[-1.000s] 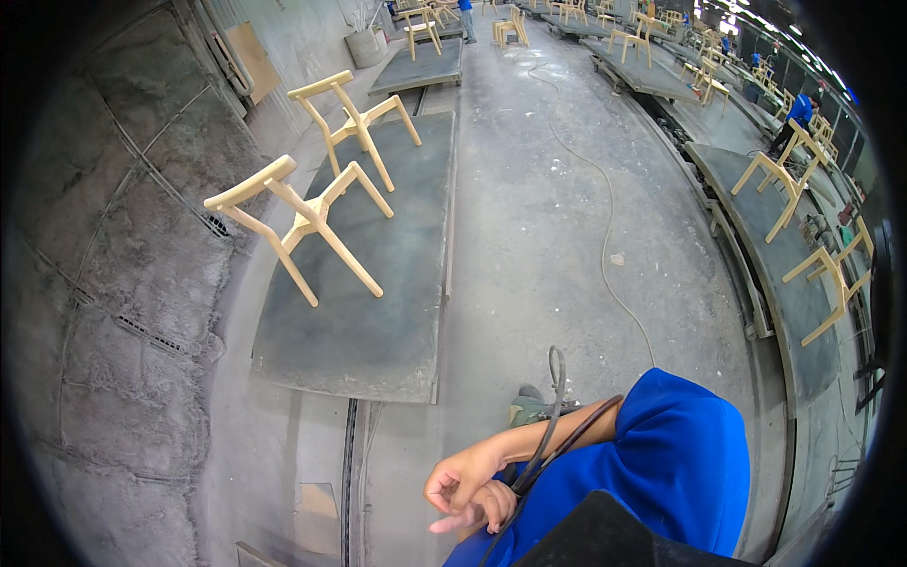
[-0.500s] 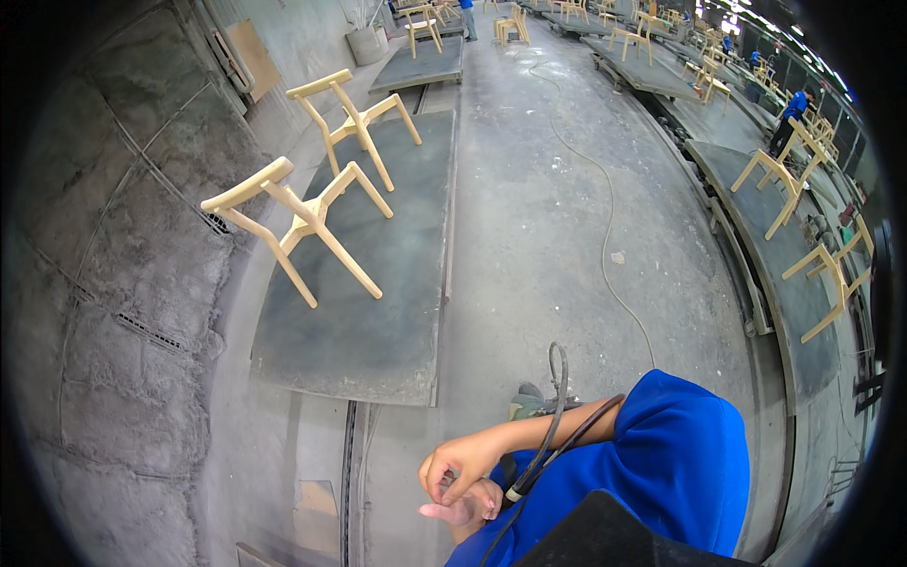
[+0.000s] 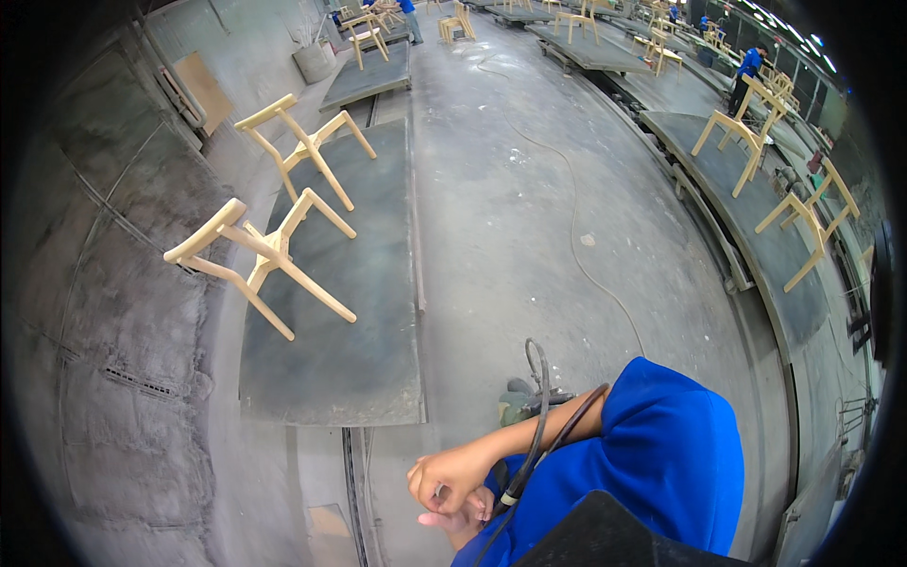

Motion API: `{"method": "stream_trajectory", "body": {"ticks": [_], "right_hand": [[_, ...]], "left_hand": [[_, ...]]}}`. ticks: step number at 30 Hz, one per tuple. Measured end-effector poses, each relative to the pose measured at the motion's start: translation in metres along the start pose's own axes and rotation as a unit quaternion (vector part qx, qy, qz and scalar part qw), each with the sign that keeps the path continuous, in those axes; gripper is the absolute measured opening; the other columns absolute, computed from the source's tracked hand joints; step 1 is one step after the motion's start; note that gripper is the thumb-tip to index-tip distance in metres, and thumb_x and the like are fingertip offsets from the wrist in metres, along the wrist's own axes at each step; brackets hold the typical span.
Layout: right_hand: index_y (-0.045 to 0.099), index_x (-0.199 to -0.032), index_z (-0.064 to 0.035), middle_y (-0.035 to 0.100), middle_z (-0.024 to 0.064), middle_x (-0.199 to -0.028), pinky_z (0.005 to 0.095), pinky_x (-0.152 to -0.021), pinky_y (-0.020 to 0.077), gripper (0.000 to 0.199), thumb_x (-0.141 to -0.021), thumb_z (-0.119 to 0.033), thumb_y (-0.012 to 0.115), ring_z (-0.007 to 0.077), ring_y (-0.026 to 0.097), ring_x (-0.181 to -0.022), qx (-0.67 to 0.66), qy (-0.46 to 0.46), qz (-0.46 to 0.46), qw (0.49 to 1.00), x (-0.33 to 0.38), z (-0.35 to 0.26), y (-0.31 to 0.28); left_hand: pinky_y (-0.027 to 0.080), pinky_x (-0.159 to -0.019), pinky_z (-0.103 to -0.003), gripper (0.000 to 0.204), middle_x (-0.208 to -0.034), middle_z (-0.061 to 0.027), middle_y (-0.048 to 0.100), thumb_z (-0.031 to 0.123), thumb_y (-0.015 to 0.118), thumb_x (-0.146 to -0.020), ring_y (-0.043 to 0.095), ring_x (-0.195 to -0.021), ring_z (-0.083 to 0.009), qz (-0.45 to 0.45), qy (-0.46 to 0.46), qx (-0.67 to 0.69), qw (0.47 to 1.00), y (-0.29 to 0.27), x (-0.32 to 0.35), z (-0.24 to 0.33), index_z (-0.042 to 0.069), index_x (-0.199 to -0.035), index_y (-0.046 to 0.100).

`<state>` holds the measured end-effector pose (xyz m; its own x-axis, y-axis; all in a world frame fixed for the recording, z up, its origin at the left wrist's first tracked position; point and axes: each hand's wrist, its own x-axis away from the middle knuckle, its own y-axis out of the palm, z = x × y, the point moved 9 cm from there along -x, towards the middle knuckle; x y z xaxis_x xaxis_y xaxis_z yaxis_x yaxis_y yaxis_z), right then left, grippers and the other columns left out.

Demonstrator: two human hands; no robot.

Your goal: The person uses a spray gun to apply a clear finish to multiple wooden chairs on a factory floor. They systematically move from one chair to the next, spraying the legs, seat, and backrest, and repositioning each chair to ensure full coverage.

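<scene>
My right hand [image 3: 448, 479] reaches in from the lower right, past a blue sleeve [image 3: 666, 435]. Its fingers curl against the thumb, and whatever they may pinch is too small or hidden to name. Just beneath it is my left hand [image 3: 461, 520], palm turned up, one digit stretched out to the left and the others partly bent. The two hands are close together and seem to touch. A dark hose [image 3: 542, 416] loops up beside my right forearm, and a fitting [image 3: 510, 495] with a pale band sits right of my hands.
A wooden chair frame [image 3: 274, 248] and a second chair frame [image 3: 307, 146] stand on a dark low platform [image 3: 326, 378] at left. More frames stand on the right platform [image 3: 704, 142]. A thin hose [image 3: 578, 241] crosses the floor. A person [image 3: 747, 76] in blue works far right.
The view has shifted, so the chairs and platforms sit further left and the near ones lower. My right hand has turned slightly and lifted a little off the left palm.
</scene>
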<state>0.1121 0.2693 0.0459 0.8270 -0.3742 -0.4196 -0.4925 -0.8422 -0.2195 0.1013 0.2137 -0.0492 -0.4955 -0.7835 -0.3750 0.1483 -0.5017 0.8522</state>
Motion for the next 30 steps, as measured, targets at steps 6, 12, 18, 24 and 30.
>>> {"method": "stream_trajectory", "body": {"ticks": [6, 12, 18, 24, 30], "right_hand": [[0.062, -0.072, -0.0047, 0.059, 0.0049, -0.078, 0.0366, -0.075, 0.0455, 0.011, -0.076, -0.011, 0.07, 0.0227, 0.052, -0.082, 0.006, -0.011, 0.021, 1.0, 0.004, 0.003, -0.012], [0.063, -0.071, -0.0033, 0.059, 0.0056, -0.074, 0.0378, -0.078, 0.0441, 0.01, -0.074, -0.008, 0.072, 0.0232, 0.057, -0.082, -0.024, 0.013, 0.055, 0.998, 0.008, 0.01, -0.024], [0.068, -0.079, -0.0025, 0.066, 0.0063, -0.085, 0.0367, -0.08, 0.0478, 0.012, -0.083, -0.013, 0.072, 0.0232, 0.06, -0.088, -0.047, 0.044, 0.011, 0.998, 0.007, 0.015, -0.028], [0.073, -0.086, -0.0018, 0.067, 0.0068, -0.088, 0.0372, -0.082, 0.0481, 0.014, -0.087, -0.016, 0.074, 0.0228, 0.06, -0.089, -0.069, 0.037, -0.016, 0.997, 0.004, 0.009, -0.029], [0.07, -0.086, -0.002, 0.066, 0.0066, -0.088, 0.0371, -0.083, 0.0465, 0.016, -0.091, -0.017, 0.071, 0.0233, 0.059, -0.09, -0.109, 0.023, -0.064, 0.992, 0.004, 0.01, -0.028]], "left_hand": [[0.043, -0.04, -0.028, 0.11, -0.065, -0.0139, 0.061, 0.099, 0.034, -0.072, 0.052, -0.045, -0.0202, -0.008, -0.007, -0.001, 1.0, -0.005, -0.009, 0.001, -0.008, -0.075, 0.063], [0.043, -0.04, -0.028, 0.111, -0.066, -0.0141, 0.061, 0.099, 0.035, -0.071, 0.052, -0.046, -0.02, -0.009, -0.014, -0.004, 1.0, -0.005, -0.016, -0.002, -0.008, -0.075, 0.063], [0.046, -0.045, -0.031, 0.111, -0.073, -0.0152, 0.063, 0.096, 0.034, -0.077, 0.056, -0.053, -0.0205, -0.061, 0.011, 0.009, 0.998, 0.003, -0.028, -0.003, -0.01, -0.097, 0.062], [0.048, -0.051, -0.031, 0.106, -0.076, -0.0183, 0.064, 0.091, 0.037, -0.082, 0.058, -0.057, -0.0212, -0.068, -0.001, 0.012, 0.998, -0.011, -0.029, -0.002, -0.01, -0.098, 0.066], [0.048, -0.051, -0.031, 0.105, -0.076, -0.0181, 0.064, 0.091, 0.037, -0.082, 0.058, -0.057, -0.0211, -0.038, -0.012, 0.01, 0.999, -0.017, -0.036, -0.013, -0.009, -0.097, 0.066]]}}
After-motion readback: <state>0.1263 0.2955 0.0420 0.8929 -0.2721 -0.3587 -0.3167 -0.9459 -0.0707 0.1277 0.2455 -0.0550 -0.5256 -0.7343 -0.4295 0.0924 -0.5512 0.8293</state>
